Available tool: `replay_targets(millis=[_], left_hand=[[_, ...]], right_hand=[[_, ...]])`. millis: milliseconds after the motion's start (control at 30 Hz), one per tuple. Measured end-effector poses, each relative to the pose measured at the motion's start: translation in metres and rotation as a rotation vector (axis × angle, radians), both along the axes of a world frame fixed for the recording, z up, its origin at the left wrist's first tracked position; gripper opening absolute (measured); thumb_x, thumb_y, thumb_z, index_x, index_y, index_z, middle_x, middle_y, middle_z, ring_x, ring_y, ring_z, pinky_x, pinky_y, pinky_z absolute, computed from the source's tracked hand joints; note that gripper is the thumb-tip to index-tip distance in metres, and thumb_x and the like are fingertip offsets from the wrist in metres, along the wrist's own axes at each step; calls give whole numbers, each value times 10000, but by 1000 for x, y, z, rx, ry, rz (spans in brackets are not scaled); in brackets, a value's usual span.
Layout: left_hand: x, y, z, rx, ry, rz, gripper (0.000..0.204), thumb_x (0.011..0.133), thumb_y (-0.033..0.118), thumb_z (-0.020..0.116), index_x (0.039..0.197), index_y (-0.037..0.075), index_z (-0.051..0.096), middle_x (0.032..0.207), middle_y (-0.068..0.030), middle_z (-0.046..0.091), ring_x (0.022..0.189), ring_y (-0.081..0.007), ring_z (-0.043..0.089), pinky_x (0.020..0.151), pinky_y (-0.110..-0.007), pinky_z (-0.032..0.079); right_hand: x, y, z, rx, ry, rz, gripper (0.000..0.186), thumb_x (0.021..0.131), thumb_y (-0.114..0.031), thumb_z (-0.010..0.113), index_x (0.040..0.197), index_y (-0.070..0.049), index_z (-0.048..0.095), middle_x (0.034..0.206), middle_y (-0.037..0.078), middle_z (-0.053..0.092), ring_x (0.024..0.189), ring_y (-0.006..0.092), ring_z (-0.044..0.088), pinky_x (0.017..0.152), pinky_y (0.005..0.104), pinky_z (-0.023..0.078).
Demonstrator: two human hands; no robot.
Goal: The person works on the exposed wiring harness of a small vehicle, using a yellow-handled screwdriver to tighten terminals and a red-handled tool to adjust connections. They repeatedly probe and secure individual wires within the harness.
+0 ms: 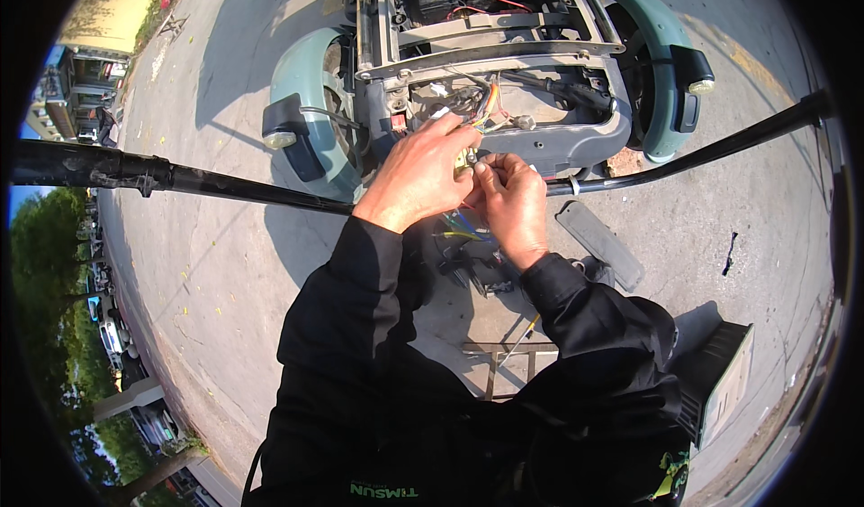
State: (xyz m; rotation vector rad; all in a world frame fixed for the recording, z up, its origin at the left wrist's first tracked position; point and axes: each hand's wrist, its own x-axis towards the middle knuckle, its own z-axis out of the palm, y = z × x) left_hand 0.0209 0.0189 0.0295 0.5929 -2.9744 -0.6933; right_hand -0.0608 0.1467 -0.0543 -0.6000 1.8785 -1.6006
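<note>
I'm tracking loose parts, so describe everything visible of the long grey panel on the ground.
The panel is long, narrow and grey, with rounded corners, and looks like plastic. It lies slantwise on the pavement, to the right of the right hand, which doesn't touch it, with its far end angled left.

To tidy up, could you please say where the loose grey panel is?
In the head view, the loose grey panel lies on the pavement, right of the right hand and below the black bar.

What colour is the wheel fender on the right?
The fender is pale blue-green, clearest in the head view.
</note>
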Motion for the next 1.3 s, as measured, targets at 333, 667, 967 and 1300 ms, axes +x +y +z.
replay_targets(millis=[333, 667, 967, 1300], left_hand=[[2, 0, 0, 35, 23, 17, 397, 832, 131, 679, 1217, 34, 668, 1295, -186, 628, 1160, -412, 632, 983, -460, 533], [1, -3, -9, 47, 44, 41, 284, 908, 76, 643, 1188, 58, 687, 1266, -152, 635, 1139, -400, 635, 958, -462, 528], [4, 8, -5, -39, 55, 53, 347, 807, 104, 704, 1154, 108, 711, 1284, -172, 585, 1184, -398, 590, 985, -488, 514], [12, 29, -18, -153, 138, 179, 414, 817, 147, 731, 1230, 160, 723, 1333, -169, 568, 1228, -407, 547, 1026, -499, 499]], right_hand=[[5, -6, 13, 106, 269, -73, 175, 949, -95, 701, 993, 74, 709, 846, 241, 745, 778, 367, 759, 728, 404, 572], [17, 7, 12, 80, 620, 88, 132, 860, -67, 715, 979, -28, 671, 862, 207, 714, 768, 402, 724, 679, 478, 582], [18, 23, 7, -33, 485, 133, 369, 855, 0, 716, 1221, 4, 674, 958, 217, 726, 850, 410, 725, 730, 465, 577], [12, 22, 14, -51, 347, 88, 176, 881, 17, 691, 1050, 17, 742, 940, 235, 729, 868, 417, 714, 804, 438, 564]])
